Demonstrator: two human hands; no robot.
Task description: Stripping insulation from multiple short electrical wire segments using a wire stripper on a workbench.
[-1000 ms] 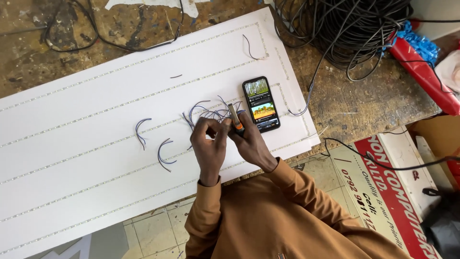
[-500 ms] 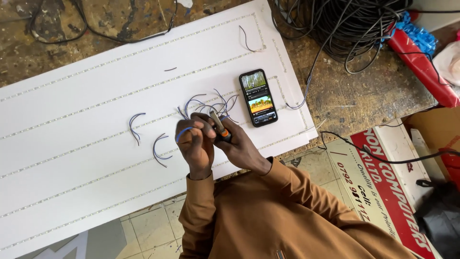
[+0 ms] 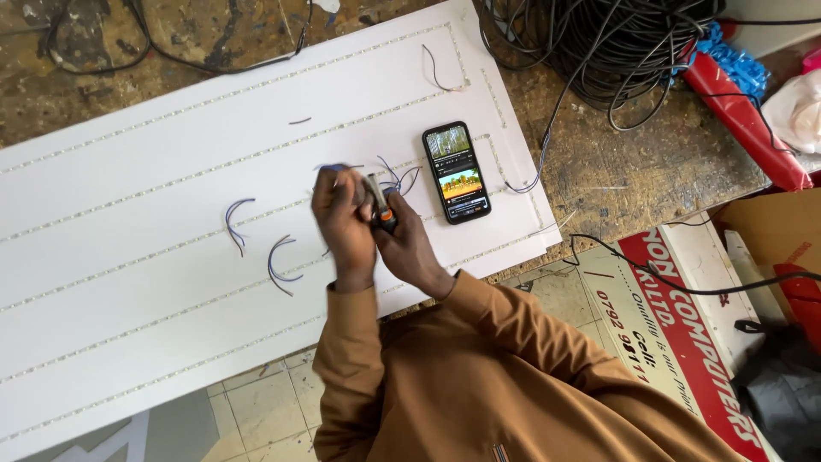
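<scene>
Head view: left hand [image 3: 342, 224] pinching thin wire [image 3: 340, 168]; right hand [image 3: 409, 250] gripping orange-handled tool [image 3: 382, 208], board [image 3: 171, 214] centre. Phone [image 3: 457, 172] at 2 o'clock. Wire-trimming step, judged; next calls for steady cut.

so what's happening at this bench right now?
A person in a brown top works over a large white panel lined with rows of LED strip. The left hand pinches a short blue wire above the panel, while the right hand grips a small orange-handled tool against it. More cut wire pieces lie loose on the panel. A phone with its screen lit sits beside the hands, and a tangle of black cable is piled on the workbench.
</scene>
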